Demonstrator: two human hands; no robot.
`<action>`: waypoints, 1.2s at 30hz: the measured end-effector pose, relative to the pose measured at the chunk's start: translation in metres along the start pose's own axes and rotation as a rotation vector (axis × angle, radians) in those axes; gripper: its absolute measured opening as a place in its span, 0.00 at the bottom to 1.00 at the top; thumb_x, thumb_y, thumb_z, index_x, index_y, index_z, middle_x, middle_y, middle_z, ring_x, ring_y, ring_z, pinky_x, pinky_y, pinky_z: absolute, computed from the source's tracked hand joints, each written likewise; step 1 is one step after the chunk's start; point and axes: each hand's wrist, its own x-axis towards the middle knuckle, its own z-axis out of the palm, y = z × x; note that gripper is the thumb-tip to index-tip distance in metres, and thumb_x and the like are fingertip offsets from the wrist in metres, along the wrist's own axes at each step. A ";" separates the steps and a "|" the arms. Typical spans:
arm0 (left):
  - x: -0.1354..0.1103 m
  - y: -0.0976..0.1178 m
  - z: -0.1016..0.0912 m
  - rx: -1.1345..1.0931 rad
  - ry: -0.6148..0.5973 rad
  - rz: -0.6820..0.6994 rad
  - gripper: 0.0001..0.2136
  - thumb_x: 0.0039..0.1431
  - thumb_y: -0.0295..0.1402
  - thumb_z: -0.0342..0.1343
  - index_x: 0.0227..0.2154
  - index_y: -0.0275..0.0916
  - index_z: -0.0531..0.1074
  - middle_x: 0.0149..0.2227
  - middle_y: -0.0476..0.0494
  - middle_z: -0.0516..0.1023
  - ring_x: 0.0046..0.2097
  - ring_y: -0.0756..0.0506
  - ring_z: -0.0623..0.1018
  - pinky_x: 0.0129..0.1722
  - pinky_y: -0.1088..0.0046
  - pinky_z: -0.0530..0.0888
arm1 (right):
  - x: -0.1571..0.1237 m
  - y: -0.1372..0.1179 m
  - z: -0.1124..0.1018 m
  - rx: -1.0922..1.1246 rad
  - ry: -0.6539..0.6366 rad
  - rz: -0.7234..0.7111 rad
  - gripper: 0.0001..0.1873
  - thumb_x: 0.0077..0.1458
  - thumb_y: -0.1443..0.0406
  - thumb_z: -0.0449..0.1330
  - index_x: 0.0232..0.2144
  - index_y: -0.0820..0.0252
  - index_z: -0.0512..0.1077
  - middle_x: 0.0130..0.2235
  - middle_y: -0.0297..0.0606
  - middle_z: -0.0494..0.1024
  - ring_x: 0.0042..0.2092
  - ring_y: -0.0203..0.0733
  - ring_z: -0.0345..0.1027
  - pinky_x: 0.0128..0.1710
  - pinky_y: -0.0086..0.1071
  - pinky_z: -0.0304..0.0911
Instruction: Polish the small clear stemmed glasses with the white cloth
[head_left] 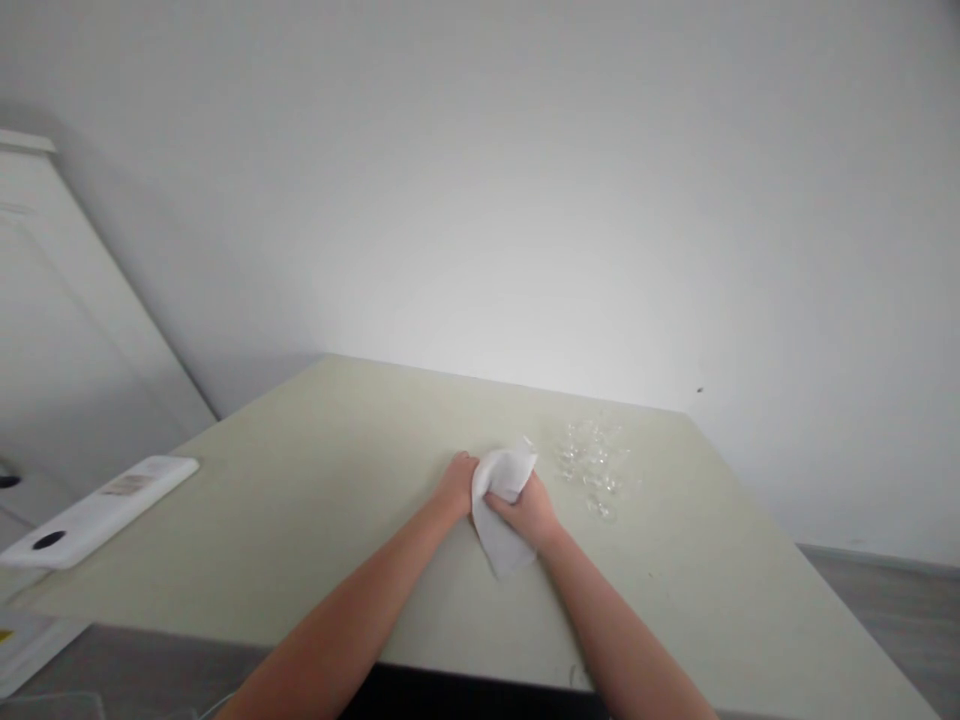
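Note:
Both my hands meet over the middle of a pale table (315, 520). My right hand (531, 512) is closed around a white cloth (501, 500) that hangs down below my fist. My left hand (456, 482) is closed against the cloth's left side, and what it holds inside the cloth is hidden. Just to the right of my hands stands a cluster of several small clear glasses (592, 465) on the table.
A white cutting board (97, 510) with a dark hole lies over the table's left edge. A white cabinet (45, 330) stands at the far left. A plain white wall (525, 200) rises behind the table. Grey floor (892, 610) shows at the right.

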 end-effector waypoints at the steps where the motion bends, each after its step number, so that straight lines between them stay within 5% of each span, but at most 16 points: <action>1: 0.001 0.000 0.002 0.001 0.007 -0.014 0.08 0.61 0.27 0.54 0.27 0.39 0.74 0.27 0.43 0.77 0.34 0.41 0.76 0.40 0.64 0.71 | 0.000 -0.002 0.000 -0.074 0.000 -0.069 0.28 0.42 0.60 0.69 0.48 0.58 0.72 0.49 0.46 0.76 0.50 0.51 0.71 0.54 0.45 0.64; 4: 0.002 0.005 0.001 0.005 0.091 -0.009 0.06 0.62 0.27 0.53 0.36 0.39 0.75 0.35 0.40 0.80 0.41 0.40 0.78 0.46 0.63 0.71 | 0.004 -0.004 -0.002 -0.071 0.015 -0.075 0.27 0.45 0.59 0.67 0.48 0.58 0.72 0.48 0.45 0.77 0.49 0.51 0.71 0.52 0.44 0.65; 10: -0.003 0.014 -0.009 0.069 0.135 0.169 0.10 0.66 0.29 0.47 0.43 0.38 0.73 0.41 0.37 0.78 0.47 0.40 0.76 0.53 0.59 0.68 | 0.005 0.004 -0.003 0.420 0.014 0.276 0.24 0.57 0.49 0.55 0.42 0.63 0.73 0.38 0.44 0.79 0.42 0.49 0.74 0.44 0.41 0.70; 15: 0.000 0.004 -0.011 0.057 -0.135 -0.031 0.12 0.65 0.33 0.47 0.40 0.36 0.75 0.34 0.38 0.80 0.38 0.41 0.79 0.41 0.66 0.71 | 0.000 0.001 -0.004 -0.010 -0.037 -0.090 0.26 0.45 0.59 0.68 0.47 0.59 0.73 0.47 0.45 0.76 0.48 0.51 0.71 0.51 0.43 0.66; 18: 0.000 0.005 -0.012 0.056 -0.111 -0.028 0.12 0.65 0.31 0.46 0.41 0.34 0.75 0.34 0.37 0.80 0.38 0.40 0.79 0.40 0.66 0.71 | 0.001 -0.002 -0.003 -0.098 -0.019 -0.284 0.30 0.45 0.65 0.66 0.52 0.57 0.70 0.51 0.45 0.73 0.51 0.49 0.69 0.53 0.41 0.65; 22: -0.004 0.010 -0.015 0.093 0.057 0.075 0.10 0.66 0.29 0.47 0.45 0.37 0.72 0.43 0.37 0.79 0.47 0.40 0.76 0.49 0.64 0.69 | 0.006 0.004 0.003 0.168 0.048 -0.064 0.20 0.53 0.58 0.62 0.47 0.61 0.72 0.40 0.42 0.78 0.41 0.46 0.72 0.45 0.37 0.68; 25: -0.006 0.012 -0.016 0.091 0.062 0.132 0.10 0.67 0.31 0.47 0.46 0.38 0.71 0.43 0.37 0.78 0.47 0.41 0.77 0.49 0.64 0.69 | 0.008 0.011 0.004 0.268 0.090 0.057 0.23 0.60 0.50 0.54 0.45 0.63 0.74 0.40 0.43 0.80 0.42 0.47 0.74 0.43 0.37 0.69; 30: -0.004 0.011 -0.008 0.068 -0.101 0.018 0.13 0.67 0.30 0.46 0.49 0.35 0.71 0.37 0.36 0.81 0.40 0.40 0.80 0.42 0.66 0.71 | 0.006 0.007 -0.005 0.052 0.072 -0.097 0.19 0.59 0.53 0.58 0.42 0.60 0.76 0.45 0.44 0.81 0.49 0.50 0.73 0.52 0.41 0.67; 33: -0.002 0.009 -0.003 -0.023 -0.205 -0.057 0.11 0.64 0.35 0.51 0.40 0.35 0.76 0.35 0.36 0.82 0.37 0.40 0.80 0.37 0.68 0.71 | 0.004 0.003 -0.009 -0.099 0.076 -0.136 0.18 0.56 0.54 0.61 0.43 0.59 0.76 0.45 0.45 0.81 0.48 0.51 0.74 0.53 0.42 0.66; 36: 0.000 0.005 -0.002 -0.055 -0.192 -0.061 0.10 0.63 0.34 0.52 0.36 0.35 0.77 0.37 0.36 0.82 0.39 0.42 0.79 0.39 0.69 0.71 | 0.002 0.003 -0.006 -0.128 0.014 -0.110 0.27 0.46 0.54 0.69 0.47 0.60 0.75 0.49 0.48 0.80 0.51 0.54 0.73 0.55 0.46 0.65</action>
